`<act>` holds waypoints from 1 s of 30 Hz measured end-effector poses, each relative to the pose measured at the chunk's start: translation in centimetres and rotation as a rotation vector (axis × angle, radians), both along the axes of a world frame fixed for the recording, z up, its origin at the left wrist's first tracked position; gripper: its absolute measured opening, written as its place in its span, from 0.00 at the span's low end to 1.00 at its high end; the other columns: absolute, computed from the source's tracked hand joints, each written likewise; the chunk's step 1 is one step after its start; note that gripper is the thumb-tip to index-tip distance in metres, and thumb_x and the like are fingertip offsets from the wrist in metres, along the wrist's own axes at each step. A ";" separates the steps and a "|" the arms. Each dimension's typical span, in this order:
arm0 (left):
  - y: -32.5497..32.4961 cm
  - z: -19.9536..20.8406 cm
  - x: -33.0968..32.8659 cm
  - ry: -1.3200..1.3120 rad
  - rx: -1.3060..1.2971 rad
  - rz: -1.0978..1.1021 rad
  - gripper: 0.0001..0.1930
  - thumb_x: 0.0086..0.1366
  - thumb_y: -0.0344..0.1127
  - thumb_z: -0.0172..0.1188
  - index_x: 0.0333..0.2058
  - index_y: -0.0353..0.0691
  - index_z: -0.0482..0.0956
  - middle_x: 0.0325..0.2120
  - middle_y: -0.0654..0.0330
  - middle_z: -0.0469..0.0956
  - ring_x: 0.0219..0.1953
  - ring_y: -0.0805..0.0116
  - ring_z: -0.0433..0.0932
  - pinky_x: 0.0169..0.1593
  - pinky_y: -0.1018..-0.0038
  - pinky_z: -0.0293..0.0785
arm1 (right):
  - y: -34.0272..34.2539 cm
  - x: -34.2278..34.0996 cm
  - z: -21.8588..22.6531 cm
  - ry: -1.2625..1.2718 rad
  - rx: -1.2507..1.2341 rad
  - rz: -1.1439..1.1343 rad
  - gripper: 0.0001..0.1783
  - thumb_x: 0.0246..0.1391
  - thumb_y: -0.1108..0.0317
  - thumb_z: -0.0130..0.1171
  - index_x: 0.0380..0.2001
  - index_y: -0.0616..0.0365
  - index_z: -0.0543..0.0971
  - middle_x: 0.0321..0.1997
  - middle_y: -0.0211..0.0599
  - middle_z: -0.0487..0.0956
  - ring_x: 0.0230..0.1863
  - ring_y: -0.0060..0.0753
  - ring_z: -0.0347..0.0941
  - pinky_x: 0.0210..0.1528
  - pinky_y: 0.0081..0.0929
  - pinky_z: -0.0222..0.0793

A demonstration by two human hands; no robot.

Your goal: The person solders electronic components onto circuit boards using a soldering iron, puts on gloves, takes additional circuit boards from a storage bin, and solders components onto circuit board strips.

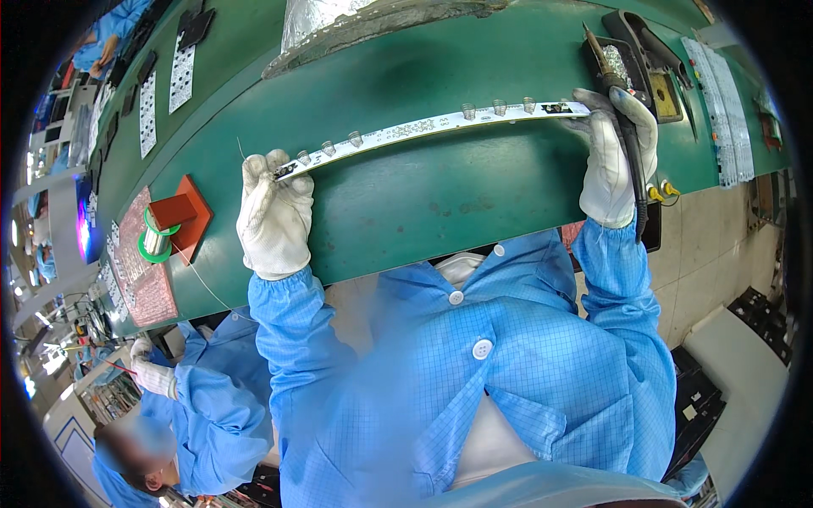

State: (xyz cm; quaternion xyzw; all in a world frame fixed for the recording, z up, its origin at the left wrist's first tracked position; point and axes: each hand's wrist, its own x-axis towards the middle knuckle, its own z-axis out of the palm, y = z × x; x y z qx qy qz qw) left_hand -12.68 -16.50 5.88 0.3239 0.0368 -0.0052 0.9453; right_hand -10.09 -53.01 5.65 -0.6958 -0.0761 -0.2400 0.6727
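Note:
A long white circuit board strip [415, 129] is stretched between my two gloved hands above the green bench. Several small coil springs [499, 107] stand along its upper edge in two groups. My left hand [276, 222] pinches the strip's left end, and a thin wire [240, 150] sticks up past its fingers. My right hand [611, 161] grips the other end. A soldering iron [611, 78] also lies in my right hand, its tip pointing up and away, its black cable hanging down over the glove.
At left, a solder wire spool [156, 239] sits by an orange-brown stand [196, 213] and pink bubble wrap [140, 279]. A soldering iron holder [648, 63] and stacked white strips [720, 114] are at right. A co-worker [203, 406] works at lower left.

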 end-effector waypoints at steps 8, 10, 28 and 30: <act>0.1 0.1 0.0 -0.011 -0.004 -0.016 0.08 0.62 0.23 0.57 0.37 0.44 0.70 0.39 0.61 0.69 0.47 0.61 0.73 0.44 0.72 0.78 | 0.3 -0.2 0.2 0.028 0.055 0.018 0.17 0.61 0.78 0.49 0.54 0.61 0.65 0.48 0.60 0.77 0.50 0.44 0.77 0.47 0.36 0.80; 0.1 0.1 -0.1 -0.006 -0.001 -0.011 0.09 0.62 0.22 0.57 0.37 0.45 0.70 0.39 0.61 0.69 0.46 0.63 0.74 0.44 0.72 0.78 | 0.4 -0.3 0.4 0.042 0.070 0.025 0.18 0.61 0.78 0.49 0.54 0.60 0.65 0.49 0.60 0.77 0.50 0.44 0.77 0.47 0.36 0.80; -0.2 0.3 -0.4 -0.016 0.051 0.018 0.14 0.57 0.18 0.58 0.36 0.47 0.69 0.42 0.61 0.69 0.42 0.64 0.75 0.42 0.70 0.78 | 0.1 -0.3 0.5 0.021 0.008 -0.027 0.19 0.59 0.79 0.51 0.53 0.58 0.67 0.50 0.57 0.78 0.54 0.40 0.75 0.58 0.34 0.70; -0.3 0.4 -0.4 -0.036 0.052 -0.010 0.15 0.57 0.18 0.59 0.35 0.47 0.68 0.41 0.62 0.69 0.42 0.63 0.76 0.41 0.70 0.78 | -0.1 -0.3 0.4 0.006 -0.046 -0.041 0.19 0.59 0.80 0.50 0.53 0.58 0.67 0.49 0.57 0.78 0.54 0.41 0.75 0.59 0.34 0.70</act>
